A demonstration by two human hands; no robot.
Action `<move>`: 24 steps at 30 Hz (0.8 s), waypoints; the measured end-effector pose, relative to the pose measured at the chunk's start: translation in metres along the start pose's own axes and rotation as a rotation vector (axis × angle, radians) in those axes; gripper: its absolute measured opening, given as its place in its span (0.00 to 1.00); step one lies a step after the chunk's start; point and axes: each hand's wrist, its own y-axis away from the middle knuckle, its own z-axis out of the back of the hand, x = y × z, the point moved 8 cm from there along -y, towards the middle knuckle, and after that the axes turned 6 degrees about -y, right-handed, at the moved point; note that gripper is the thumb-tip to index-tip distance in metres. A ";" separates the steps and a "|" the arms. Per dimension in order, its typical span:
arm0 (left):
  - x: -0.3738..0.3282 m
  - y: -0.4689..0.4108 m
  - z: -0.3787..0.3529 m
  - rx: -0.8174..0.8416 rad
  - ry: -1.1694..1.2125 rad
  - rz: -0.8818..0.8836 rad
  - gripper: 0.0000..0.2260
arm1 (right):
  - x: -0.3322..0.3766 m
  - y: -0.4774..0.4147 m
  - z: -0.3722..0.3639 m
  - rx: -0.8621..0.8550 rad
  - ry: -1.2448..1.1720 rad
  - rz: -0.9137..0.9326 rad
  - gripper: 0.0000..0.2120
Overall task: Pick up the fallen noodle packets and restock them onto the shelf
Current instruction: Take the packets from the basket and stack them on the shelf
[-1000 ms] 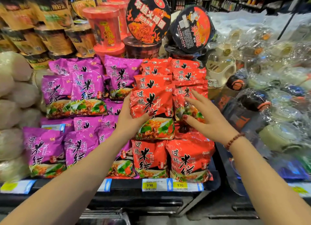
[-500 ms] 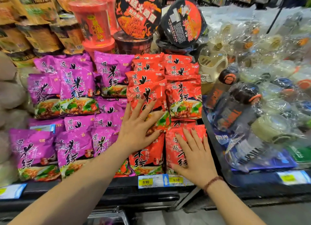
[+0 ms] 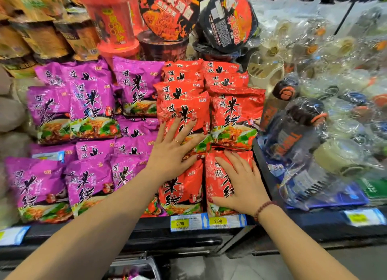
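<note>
Red packets (image 3: pixel 236 112), perhaps nine, lie under left hand (image 3: pixel 173 154) and right hand (image 3: pixel 240 185).

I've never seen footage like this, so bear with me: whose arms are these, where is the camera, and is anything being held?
No machine here: these are a person's two bare arms, filmed by one wide-angle camera worn on the head, looking forward and down at a shop shelf. The left hand lies flat, fingers spread, on an upper red noodle packet; the right hand presses flat on a lower red packet. Neither grips anything. Purple packets sit to the left, noodle bowls above, plastic-wrapped bottles to the right.
</note>
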 end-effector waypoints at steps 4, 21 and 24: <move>0.000 0.000 0.003 0.011 0.056 -0.003 0.25 | 0.002 0.000 0.004 0.004 0.043 -0.018 0.50; 0.021 0.049 0.065 0.030 0.300 0.003 0.19 | 0.069 0.023 0.037 -0.337 -0.082 0.205 0.27; 0.039 0.089 0.074 0.066 0.307 0.051 0.18 | 0.102 0.026 0.034 -0.326 -0.095 0.245 0.25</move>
